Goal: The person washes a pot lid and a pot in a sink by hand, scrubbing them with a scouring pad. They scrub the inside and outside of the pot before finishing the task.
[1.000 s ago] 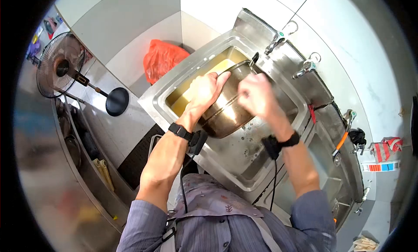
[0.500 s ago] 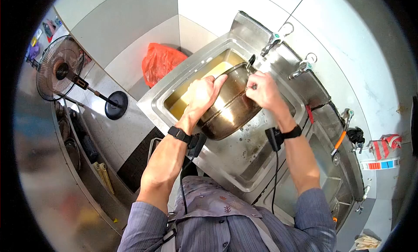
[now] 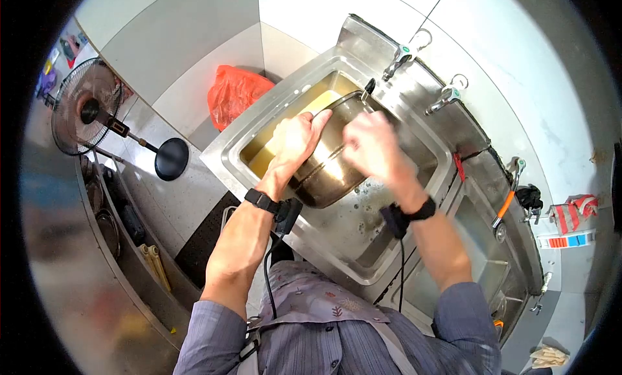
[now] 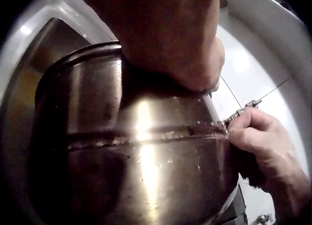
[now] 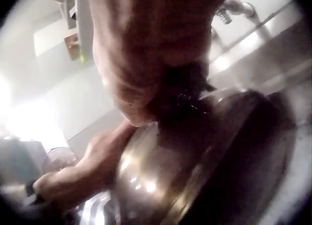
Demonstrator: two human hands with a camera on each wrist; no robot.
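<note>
A brownish metal pot (image 3: 324, 184) lies tilted inside the steel sink (image 3: 217, 156), with its side turned up and a black-ended handle (image 3: 368, 87) at the far end. My left hand (image 3: 295, 142) grips its rim. Against the pot's upper side, my right hand (image 3: 372, 148) is curled and blurred. Under that hand, the left wrist view shows a dark, fuzzy-edged scourer (image 4: 249, 170). The right wrist view shows the same scourer (image 5: 185, 95) as a dark mesh with small glints, mostly covered by the palm. Yellowish liquid and suds lie in the sink around the pot.
Two taps (image 3: 403, 56) stand along the sink's back edge. A second basin (image 3: 476, 223) adjoins on the right, with an orange-handled tap (image 3: 507, 205) above it. An orange-red plastic bag (image 3: 236, 96) sits behind the sink. A standing fan (image 3: 89, 109) is at left.
My right hand has shifted back and forth along the pot's side and is now further left than half a second ago. My left hand keeps its grip on the rim.
</note>
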